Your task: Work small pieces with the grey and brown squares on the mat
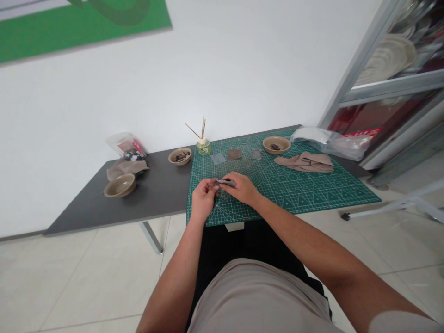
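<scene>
Close to the front edge of the green cutting mat point(270, 196), both hands meet over a small grey-brown piece of fabric point(227, 182), perhaps a little pouch. My right hand point(241, 187) is closed around it, thumb and fingers gripping its right part. My left hand point(205, 194) pinches at its left end, with the fingertips close together. Just beyond the hands lie three small flat squares: a pale sheer one point(218, 159), a brown one point(234, 154) and a greyish one point(256, 154). What is inside the held fabric is hidden.
Bowls stand around: one with dark pieces point(180, 157), another with a few dark pieces point(276, 145), one at left point(120, 186). A reed diffuser point(203, 146) is at the back. A brown cloth point(307, 162) and plastic bag point(331, 142) lie right; a clear bag point(126, 144) sits left.
</scene>
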{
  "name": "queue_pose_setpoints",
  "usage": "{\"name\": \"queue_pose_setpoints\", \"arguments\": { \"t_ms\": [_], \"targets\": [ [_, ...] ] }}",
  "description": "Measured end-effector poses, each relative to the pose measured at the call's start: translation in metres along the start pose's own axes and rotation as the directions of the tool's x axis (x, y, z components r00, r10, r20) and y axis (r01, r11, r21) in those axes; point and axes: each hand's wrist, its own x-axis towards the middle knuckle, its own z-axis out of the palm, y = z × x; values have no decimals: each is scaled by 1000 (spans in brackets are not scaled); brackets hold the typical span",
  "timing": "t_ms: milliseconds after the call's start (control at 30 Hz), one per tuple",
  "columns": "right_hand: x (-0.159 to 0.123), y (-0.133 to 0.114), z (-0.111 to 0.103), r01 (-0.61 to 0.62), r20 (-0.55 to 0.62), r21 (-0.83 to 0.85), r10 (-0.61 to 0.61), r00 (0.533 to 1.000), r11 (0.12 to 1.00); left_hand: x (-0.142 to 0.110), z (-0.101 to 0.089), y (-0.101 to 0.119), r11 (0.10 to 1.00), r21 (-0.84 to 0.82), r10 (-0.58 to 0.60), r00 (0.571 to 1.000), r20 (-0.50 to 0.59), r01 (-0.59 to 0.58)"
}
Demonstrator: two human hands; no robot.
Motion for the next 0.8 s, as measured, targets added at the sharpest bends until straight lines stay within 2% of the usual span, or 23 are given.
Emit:
{"name": "queue_pose_setpoints", "arguments": {
  "t_ms": [267,367,600,800],
  "targets": [
    [0,1,0,-140,-87,45,143,986,989,2,0,-2,997,-35,72,996,-52,-74],
    [0,1,0,-168,-84,36,171,982,985,2,0,-1,998,-19,62,997,-52,-63],
    [2,-2,-1,-136,-4,40,137,991,990,2,0,-5,994,45,102,994,-33,-100],
    [3,-1,-3,-63,62,55,60,996,996,3,0,-5,1000,-10,4,999,-43,-4]
  ]
}}
